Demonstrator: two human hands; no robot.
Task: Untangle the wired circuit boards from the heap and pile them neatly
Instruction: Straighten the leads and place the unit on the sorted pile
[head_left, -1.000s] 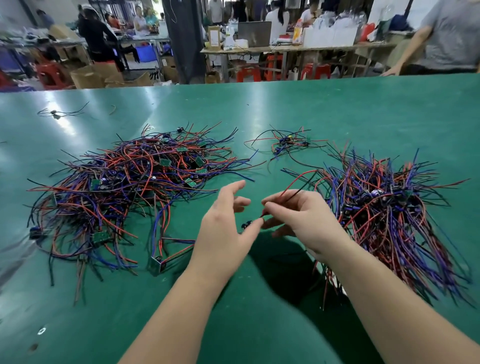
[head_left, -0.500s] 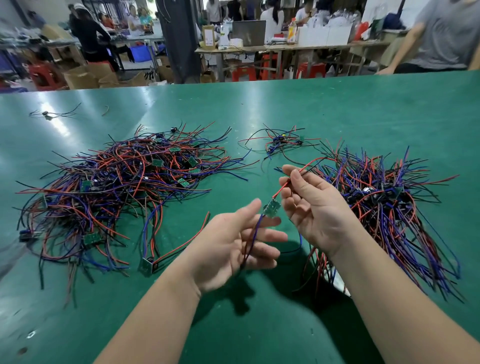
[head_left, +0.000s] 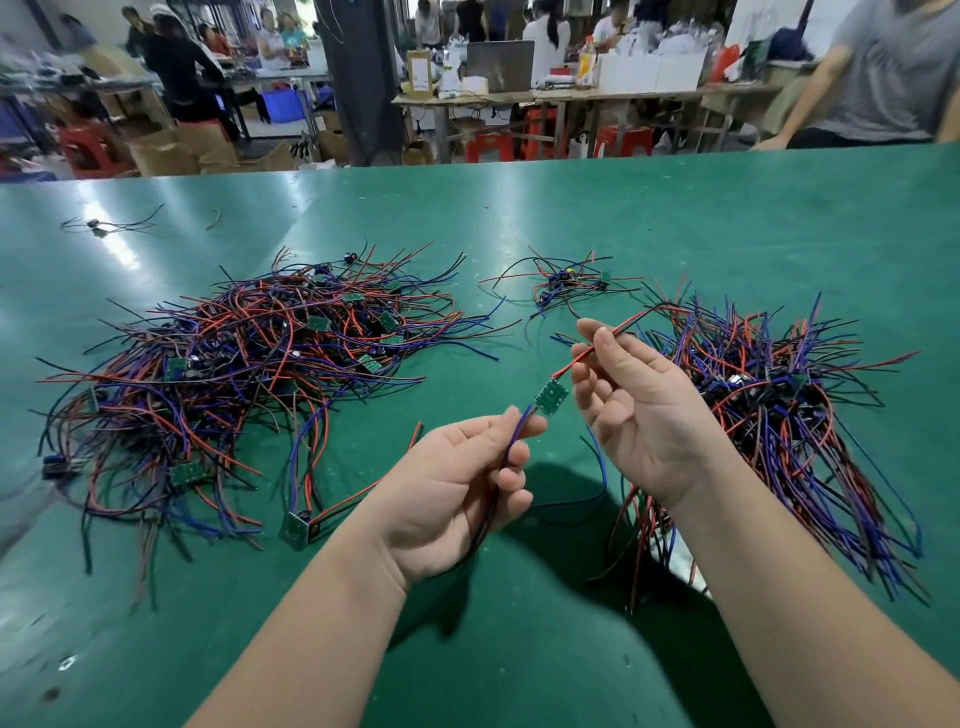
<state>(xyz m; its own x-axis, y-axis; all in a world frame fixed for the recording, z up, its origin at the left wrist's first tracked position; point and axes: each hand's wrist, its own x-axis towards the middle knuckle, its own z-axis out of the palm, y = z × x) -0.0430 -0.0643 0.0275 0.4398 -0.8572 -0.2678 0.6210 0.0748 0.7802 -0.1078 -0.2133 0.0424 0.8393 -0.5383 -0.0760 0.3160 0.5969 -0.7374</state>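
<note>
Green matting covers the bench (head_left: 519, 654), bare at the near edge where both forearms cross it. Nearest, the left hand (head_left: 457, 483): palm up, fingers curled round the blue and dark leads (head_left: 511, 449), thumb and forefinger pinching them just below the board. The small green circuit board (head_left: 550, 397) hangs in the air between the two hands, clear of the bench. Next, the right hand (head_left: 639, 410): palm toward the camera, red lead (head_left: 608, 340) pinched between thumb and forefinger, other fingers loosely bent. Holding one set of leads in each hand looks meant to stretch the unit out straight, so any snag shows and the wires line up before it is laid down. A blue wire (head_left: 600, 483) droops under the right wrist to the bench; whether it belongs to this board I cannot tell. Farther out on the left is the tangled heap (head_left: 249, 374), red, blue and black wires crossing every way, green boards scattered through it, a loose board (head_left: 298, 527) lying at its near edge. On the right, just beyond the right hand, is the sorted pile (head_left: 779, 410), wires running roughly one way, boards gathered mid-pile. I judge it the destination, kept close for a short reach. Beyond, between the two, a small cluster (head_left: 563, 283) sits apart, reason unclear. Far left lies a stray wired piece (head_left: 104, 226). Past the bench edge are other worktables and people, blurred.
</note>
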